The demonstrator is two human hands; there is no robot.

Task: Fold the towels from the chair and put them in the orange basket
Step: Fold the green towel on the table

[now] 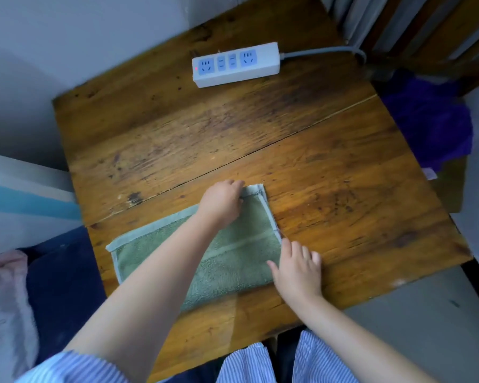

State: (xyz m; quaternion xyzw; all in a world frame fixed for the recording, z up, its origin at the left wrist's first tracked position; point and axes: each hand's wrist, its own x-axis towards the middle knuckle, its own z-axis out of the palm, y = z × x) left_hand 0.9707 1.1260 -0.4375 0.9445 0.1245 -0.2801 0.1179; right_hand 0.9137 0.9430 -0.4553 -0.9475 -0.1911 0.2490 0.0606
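Note:
A green towel (233, 261) lies flat and folded on the wooden table (343, 194), near its front edge. My left hand (221, 201) reaches across to the towel's far right corner and pinches the hem there with curled fingers. My right hand (296, 269) rests with straight fingers on the towel's near right edge. A purple towel (432, 123) lies heaped on the chair to the right of the table. The orange basket is out of view.
A white power strip (235, 64) lies at the back of the table, its grey cable running off to the right. A wall stands to the left and behind. Dark blue and pink fabric (9, 286) lies at the lower left.

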